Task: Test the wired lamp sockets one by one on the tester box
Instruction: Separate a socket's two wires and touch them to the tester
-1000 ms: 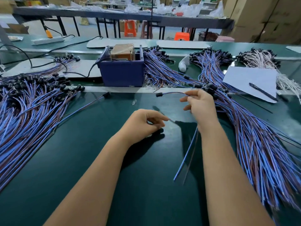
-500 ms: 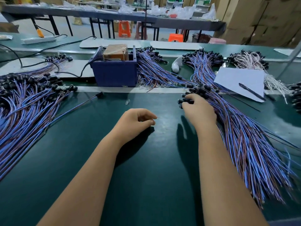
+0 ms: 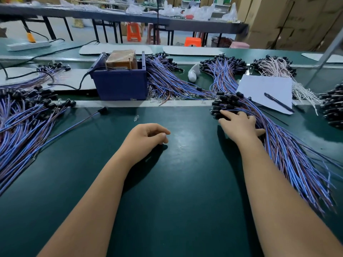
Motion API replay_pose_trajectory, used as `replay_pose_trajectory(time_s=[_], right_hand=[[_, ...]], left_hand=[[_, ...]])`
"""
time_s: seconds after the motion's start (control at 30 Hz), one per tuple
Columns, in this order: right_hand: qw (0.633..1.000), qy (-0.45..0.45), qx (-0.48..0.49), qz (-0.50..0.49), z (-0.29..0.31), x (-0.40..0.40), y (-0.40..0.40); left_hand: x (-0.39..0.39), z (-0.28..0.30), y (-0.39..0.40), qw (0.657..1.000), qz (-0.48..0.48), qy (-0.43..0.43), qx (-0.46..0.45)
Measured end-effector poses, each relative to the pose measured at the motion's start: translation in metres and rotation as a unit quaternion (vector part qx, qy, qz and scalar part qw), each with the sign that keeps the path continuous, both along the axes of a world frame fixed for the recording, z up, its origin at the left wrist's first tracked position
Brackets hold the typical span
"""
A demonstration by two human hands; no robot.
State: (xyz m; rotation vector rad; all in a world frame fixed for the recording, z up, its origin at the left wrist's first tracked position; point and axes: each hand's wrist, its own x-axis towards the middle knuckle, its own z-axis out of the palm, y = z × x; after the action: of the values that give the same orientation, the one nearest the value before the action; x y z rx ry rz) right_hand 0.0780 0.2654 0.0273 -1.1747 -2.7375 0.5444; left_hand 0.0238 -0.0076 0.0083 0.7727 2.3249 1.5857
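Nearest to me, the person's two bare forearms are stretching out over the green bench top (image 3: 167, 210). The left hand (image 3: 146, 138) is resting on the mat with its fingers loosely curled and holding nothing. The right hand (image 3: 239, 125) is lying with fingers spread flat on the right-hand bundle of wired sockets (image 3: 289, 154), the fingertips (image 3: 223, 113) touching the black socket heads at the bundle's near-left end; I cannot tell whether any single socket is being pinched.

On the left, a big heap of blue and purple wired sockets (image 3: 24, 130) is fanning out across the mat, and one single wired socket (image 3: 102, 110) is lying apart from it, pointing toward the centre. A tiny clear bulb (image 3: 136, 118) is sitting on the mat just beside it.

Beyond a pale strip, the blue tester box (image 3: 120, 84) is standing upright with a brown block (image 3: 122, 59) inside it and a black cable (image 3: 81, 82) running off to its left. More sockets (image 3: 167, 78) are piling against its right side. A white object (image 3: 194, 72) is lying further right, then a sheet of paper (image 3: 265, 89) with a pen (image 3: 278, 102) on it, and a bunch of white-wired sockets (image 3: 274, 66) behind.

Farthest off, orange stools (image 3: 133, 32) are standing under a long table, with cardboard boxes (image 3: 289, 21) stacked at the right.
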Motion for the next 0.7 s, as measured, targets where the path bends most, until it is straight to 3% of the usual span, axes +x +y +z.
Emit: replay_pose_trajectory(time_s=[0.13,0.27,0.4,0.5,0.57,0.7], right_hand=[[0.997,0.034,-0.006,-0.067,-0.001,-0.011,-0.026],[0.982,0.151,-0.004,-0.112,-0.001,-0.024,-0.072],[0.966,0.25,-0.015,0.058,0.006,-0.049,-0.138],[0.916,0.295,-0.208,0.174,0.0,-0.058,-0.188],[0.89,0.294,-0.291,0.19,-0.009,-0.056,-0.205],[0.91,0.255,-0.218,0.242,-0.019,-0.052,-0.205]], left_hand=[[0.002,0.0,0.004,1.0,0.013,0.004,-0.002],[0.004,-0.001,0.005,1.0,0.023,0.003,0.01],[0.006,0.0,0.008,0.997,0.065,0.027,0.033],[-0.001,0.004,0.0,0.983,0.171,0.055,0.036],[-0.007,0.006,-0.008,0.968,0.237,0.079,-0.014],[-0.017,0.005,-0.028,0.902,0.356,0.19,-0.151]])
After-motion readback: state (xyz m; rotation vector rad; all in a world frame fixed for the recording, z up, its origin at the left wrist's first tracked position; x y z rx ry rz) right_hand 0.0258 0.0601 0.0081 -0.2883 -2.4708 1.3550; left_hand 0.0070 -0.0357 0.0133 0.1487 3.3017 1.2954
